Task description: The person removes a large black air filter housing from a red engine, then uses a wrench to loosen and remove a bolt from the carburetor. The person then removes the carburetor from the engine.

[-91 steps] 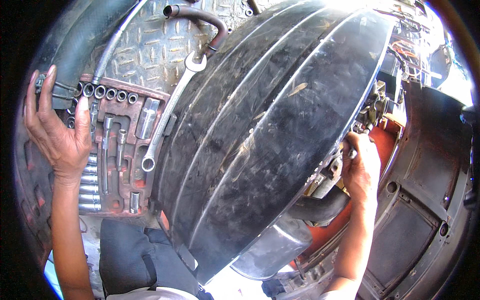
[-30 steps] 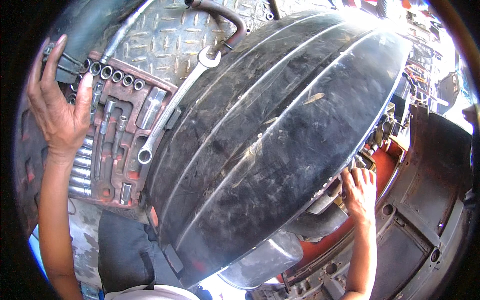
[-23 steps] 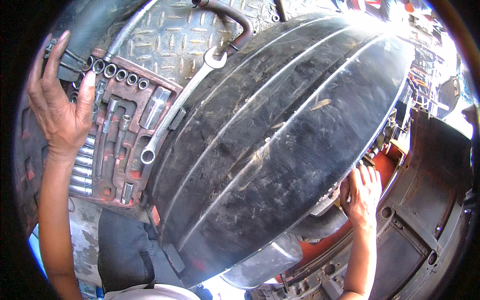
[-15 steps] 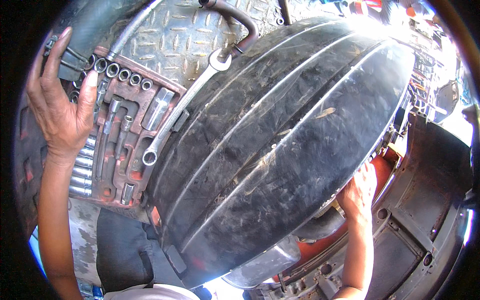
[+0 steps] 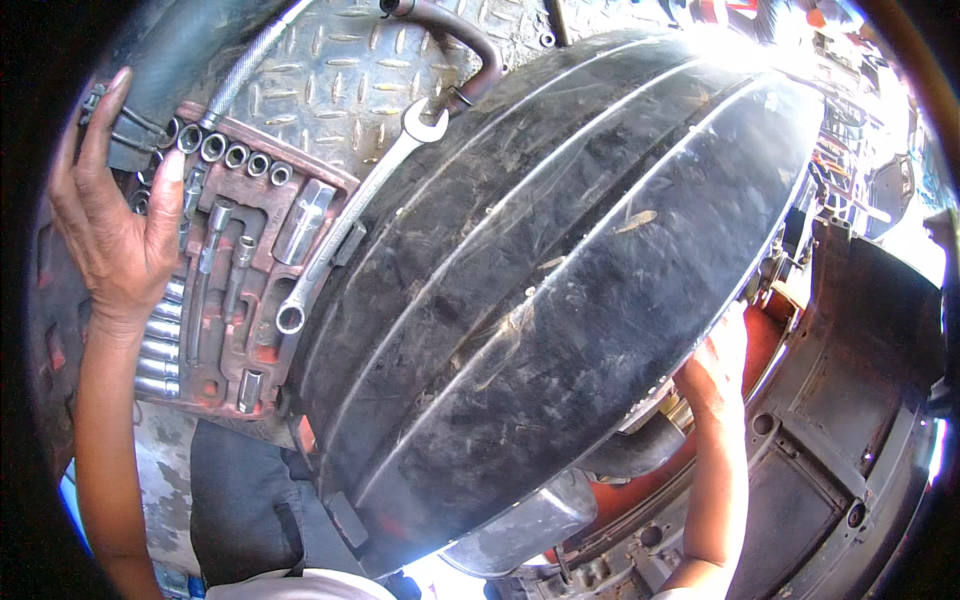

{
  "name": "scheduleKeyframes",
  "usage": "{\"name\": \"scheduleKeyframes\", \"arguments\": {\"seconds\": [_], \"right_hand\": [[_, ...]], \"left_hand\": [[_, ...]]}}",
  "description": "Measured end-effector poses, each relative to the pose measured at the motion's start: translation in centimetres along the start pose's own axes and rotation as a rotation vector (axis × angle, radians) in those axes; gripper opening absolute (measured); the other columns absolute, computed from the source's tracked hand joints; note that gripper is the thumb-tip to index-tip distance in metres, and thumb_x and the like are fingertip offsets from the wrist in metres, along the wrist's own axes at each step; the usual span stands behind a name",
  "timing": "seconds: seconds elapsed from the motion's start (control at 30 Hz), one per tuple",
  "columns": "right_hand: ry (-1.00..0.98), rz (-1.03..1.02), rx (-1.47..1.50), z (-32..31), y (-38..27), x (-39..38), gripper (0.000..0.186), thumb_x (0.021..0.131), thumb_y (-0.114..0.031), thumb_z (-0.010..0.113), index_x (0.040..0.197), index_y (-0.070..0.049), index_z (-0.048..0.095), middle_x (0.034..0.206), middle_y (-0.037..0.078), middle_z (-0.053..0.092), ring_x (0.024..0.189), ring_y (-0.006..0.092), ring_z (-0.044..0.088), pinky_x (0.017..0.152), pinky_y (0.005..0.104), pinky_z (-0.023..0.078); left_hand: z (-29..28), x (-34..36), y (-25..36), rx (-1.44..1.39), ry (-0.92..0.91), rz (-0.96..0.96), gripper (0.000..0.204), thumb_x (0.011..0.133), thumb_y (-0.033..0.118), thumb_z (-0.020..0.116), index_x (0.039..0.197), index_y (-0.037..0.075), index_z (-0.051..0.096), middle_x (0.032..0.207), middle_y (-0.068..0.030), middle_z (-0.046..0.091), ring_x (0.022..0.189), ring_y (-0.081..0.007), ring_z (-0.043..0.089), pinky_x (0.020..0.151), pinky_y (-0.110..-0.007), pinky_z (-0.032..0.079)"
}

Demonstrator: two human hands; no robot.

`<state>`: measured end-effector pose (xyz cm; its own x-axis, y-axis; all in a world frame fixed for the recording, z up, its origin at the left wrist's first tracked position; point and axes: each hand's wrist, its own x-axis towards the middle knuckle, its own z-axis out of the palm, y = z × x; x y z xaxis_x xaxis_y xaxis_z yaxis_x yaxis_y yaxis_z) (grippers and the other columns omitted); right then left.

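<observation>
My left hand (image 5: 125, 225) is raised over a worn reddish socket set tray (image 5: 265, 345), its fingers stretched apart and nothing held in them. The tray carries several sockets (image 5: 236, 155), extension bars and a ratchet-like handle (image 5: 255, 68) with a knurled grip. A combination wrench (image 5: 355, 205) lies between the tray and a large ribbed black curved panel (image 5: 540, 290). My right hand (image 5: 715, 365) reaches down past the panel's right edge into a gap. Its fingers are hidden behind that edge, so whatever they touch is out of sight.
Diamond-plate metal (image 5: 330, 95) lies beyond the tray, with a bent dark hose (image 5: 470, 50) on it. Right of the gap is a dark metal body panel (image 5: 790, 480); a silver canister-like part (image 5: 530, 525) shows under the black panel's near edge. Strong sunlight glares at the far right.
My right hand has slipped slightly deeper behind the panel's edge. My left hand stays spread over the tray. The whole view has shifted a little.
</observation>
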<state>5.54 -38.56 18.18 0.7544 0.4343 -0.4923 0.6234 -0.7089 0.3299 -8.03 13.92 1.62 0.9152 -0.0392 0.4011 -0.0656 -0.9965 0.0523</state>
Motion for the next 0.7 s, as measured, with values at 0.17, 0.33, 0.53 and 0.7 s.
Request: {"name": "scheduleKeyframes", "arguments": {"seconds": [0.17,0.33,0.53,0.7], "right_hand": [[0.067,-0.094,-0.018,-0.3,0.7,-0.3,0.02,0.082,-0.011,0.073,0.095,-0.005,0.06,0.094,0.015,0.059,0.097,0.0347,0.06,0.087,0.046,0.047],[0.011,-0.15,-0.121,-0.2,1.6,-1.0,0.016,0.083,-0.011,0.065,0.098,-0.007,0.062,0.093,0.012,0.06,0.098,0.0315,0.06,0.091,0.0461,0.044],[0.016,-0.158,-0.296,1.9,2.7,-5.1,0.034,0.086,-0.01,0.061,0.12,-0.01,0.064,0.108,0.009,0.064,0.11,0.0288,0.063,0.118,0.0554,0.035],[-0.026,-0.064,-0.455,4.7,3.9,-7.1,0.045,0.086,-0.014,0.063,0.131,-0.021,0.063,0.126,0.002,0.058,0.128,0.0207,0.053,0.126,0.0603,0.018]], "left_hand": [[0.2,0.1,-0.2,-0.043,0.001,0.021,0.068,0.102,0.035,0.068,0.159,0.012,0.039,0.155,-0.0039,0.051,0.14,-0.0243,0.041,0.117,-0.037,0.033],[-0.1,0.0,-0.8,-0.066,-0.039,-0.015,0.068,0.102,0.035,0.068,0.159,0.013,0.039,0.154,-0.0042,0.051,0.138,-0.0241,0.043,0.116,-0.037,0.035],[0.2,-0.2,-0.6,-0.08,-0.004,-0.017,0.067,0.101,0.033,0.07,0.159,0.015,0.04,0.153,-0.0044,0.051,0.139,-0.024,0.043,0.116,-0.037,0.036],[0.4,0.2,0.1,-0.129,0.054,-0.005,0.07,0.099,0.031,0.072,0.159,0.016,0.041,0.154,-0.0046,0.049,0.14,-0.0242,0.043,0.117,-0.038,0.037]]}}
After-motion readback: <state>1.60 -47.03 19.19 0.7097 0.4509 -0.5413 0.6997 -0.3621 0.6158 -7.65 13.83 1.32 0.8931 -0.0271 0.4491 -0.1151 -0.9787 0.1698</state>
